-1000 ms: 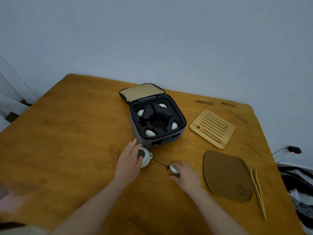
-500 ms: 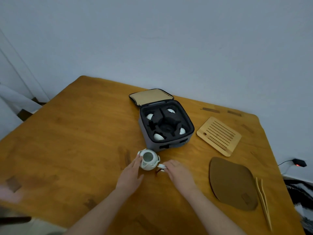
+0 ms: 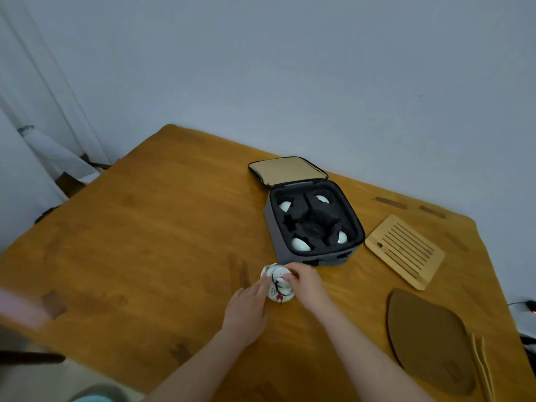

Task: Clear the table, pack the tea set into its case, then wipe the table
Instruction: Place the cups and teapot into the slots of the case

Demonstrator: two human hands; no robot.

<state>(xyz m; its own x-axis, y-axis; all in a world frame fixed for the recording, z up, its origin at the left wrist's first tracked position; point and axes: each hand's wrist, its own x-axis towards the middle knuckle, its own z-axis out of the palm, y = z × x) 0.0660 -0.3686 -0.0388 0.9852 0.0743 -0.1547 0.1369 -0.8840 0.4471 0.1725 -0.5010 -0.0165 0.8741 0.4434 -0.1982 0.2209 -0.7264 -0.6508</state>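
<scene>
A small white teapot (image 3: 275, 287) with a dark branch pattern and a red cord stands on the wooden table (image 3: 162, 242), just in front of the open grey case (image 3: 314, 227). My right hand (image 3: 304, 282) holds its white lid on top of the pot, fingers curled over it. My left hand (image 3: 246, 311) touches the pot's left side with straight fingers. The case's black foam insert holds several white cups (image 3: 300, 244) in its corner slots; the middle slot is bare. Its tan-lined lid (image 3: 285, 169) lies folded back.
A slatted bamboo tray (image 3: 404, 250) lies right of the case. Nearer me on the right are a brown mat (image 3: 426, 340) and bamboo tongs (image 3: 483, 367) by the table's edge. A cable with a red light (image 3: 532, 306) is on the floor beyond.
My right hand has brought the lid from the table onto the teapot. My left hand stays at the pot's side. The view has tilted so everything sits lower and farther right.
</scene>
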